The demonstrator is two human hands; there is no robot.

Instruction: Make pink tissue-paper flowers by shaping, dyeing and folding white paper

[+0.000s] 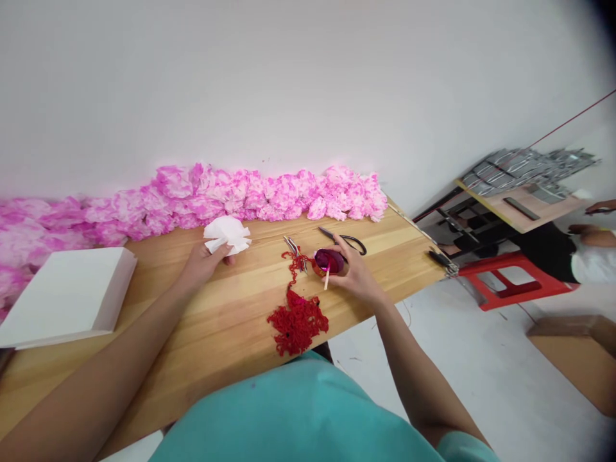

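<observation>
My left hand (206, 262) pinches the base of a white tissue-paper flower (228, 232), its layers fanned out above the table. On the right, my right hand (355, 276) curls its fingers round a small cup of magenta liquid (328, 260). A pale stick (326, 280) leans out over the cup's near rim. Beside the cup lie small metal snips (291, 244), and black-handled scissors (355, 242) rest behind it. A tangled heap of red yarn (299, 322) sits nearer my body, with a strand running up toward the snips.
Pink-and-white paper flowers (269, 196) line the wall side of the wooden table (231, 301). A stack of white paper (65, 292) stands at left. To the right are a red stool (514, 279), a cardboard box (577, 353) and another person (597, 256) near a loaded workbench (539, 205).
</observation>
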